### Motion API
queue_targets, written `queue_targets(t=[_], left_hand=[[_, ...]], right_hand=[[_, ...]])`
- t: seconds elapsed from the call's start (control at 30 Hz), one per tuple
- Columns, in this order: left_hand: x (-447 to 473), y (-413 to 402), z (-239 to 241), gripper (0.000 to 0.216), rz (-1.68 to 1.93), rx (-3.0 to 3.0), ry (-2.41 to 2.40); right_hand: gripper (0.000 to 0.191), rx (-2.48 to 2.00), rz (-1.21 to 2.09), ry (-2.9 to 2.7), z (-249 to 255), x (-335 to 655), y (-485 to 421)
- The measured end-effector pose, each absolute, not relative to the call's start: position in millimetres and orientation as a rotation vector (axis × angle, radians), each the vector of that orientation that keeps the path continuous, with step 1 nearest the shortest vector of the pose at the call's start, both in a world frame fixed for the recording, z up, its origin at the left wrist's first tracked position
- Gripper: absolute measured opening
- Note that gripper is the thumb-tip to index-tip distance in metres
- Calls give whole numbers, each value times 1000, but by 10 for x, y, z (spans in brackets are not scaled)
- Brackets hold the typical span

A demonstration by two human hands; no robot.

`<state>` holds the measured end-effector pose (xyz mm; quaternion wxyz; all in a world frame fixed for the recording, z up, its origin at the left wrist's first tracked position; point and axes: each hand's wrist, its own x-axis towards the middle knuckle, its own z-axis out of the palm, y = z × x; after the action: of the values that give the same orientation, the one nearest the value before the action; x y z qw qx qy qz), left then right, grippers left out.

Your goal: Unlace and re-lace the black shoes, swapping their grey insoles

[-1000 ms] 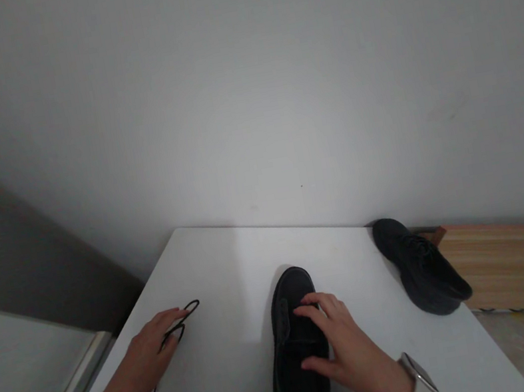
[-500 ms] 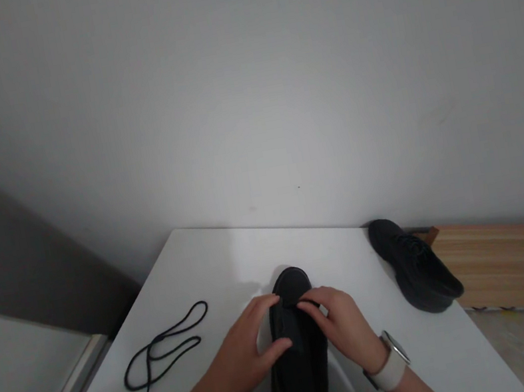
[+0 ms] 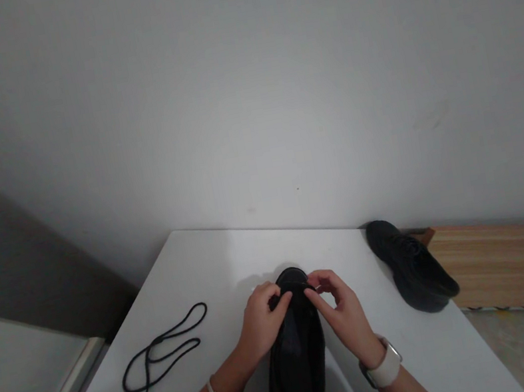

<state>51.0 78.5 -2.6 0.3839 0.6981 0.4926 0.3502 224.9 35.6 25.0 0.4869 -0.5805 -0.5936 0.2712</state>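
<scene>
A black shoe [image 3: 299, 365] lies on the white table in front of me, its toe pointing toward the wall. Thumb and fingers of my left hand [image 3: 262, 317] pinch the left side of its upper near the toe. On the opposite side, my right hand [image 3: 340, 309] pinches the shoe's right edge at about the same height. Between the hands the upper looks dark, and its details are hard to make out. Off to the left, a loose black shoelace [image 3: 161, 355] lies in loops, touched by neither hand.
Another black shoe [image 3: 411, 267], with its lace in, sits at the table's right edge. The white table [image 3: 207, 260] meets a pale wall [image 3: 243, 91]. Beyond its right edge is a wooden board [image 3: 512, 263]; a light panel [image 3: 30, 378] stands at the left.
My left hand has moved forward along the shoe, its thumb and fingers closing on the upper near the toe. My right hand has shifted slightly outward to the shoe's right edge.
</scene>
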Motion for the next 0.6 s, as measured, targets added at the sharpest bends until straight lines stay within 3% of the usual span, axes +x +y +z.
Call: queue_targets(t=[0.1, 0.27, 0.37, 0.6], left_hand=[[550, 778, -96, 27, 932, 1727, 1267], [575, 780, -139, 26, 983, 1676, 1252], [564, 785, -125, 26, 995, 1662, 1243], [560, 788, -123, 28, 994, 1633, 1237]], right_hand=[[10, -1368, 611, -1559, 452, 2229, 152], [7, -1300, 780, -2447, 644, 1979, -37], [11, -1408, 759, -2801, 614, 1797, -24], [24, -1546, 749, -2962, 574, 1645, 43]])
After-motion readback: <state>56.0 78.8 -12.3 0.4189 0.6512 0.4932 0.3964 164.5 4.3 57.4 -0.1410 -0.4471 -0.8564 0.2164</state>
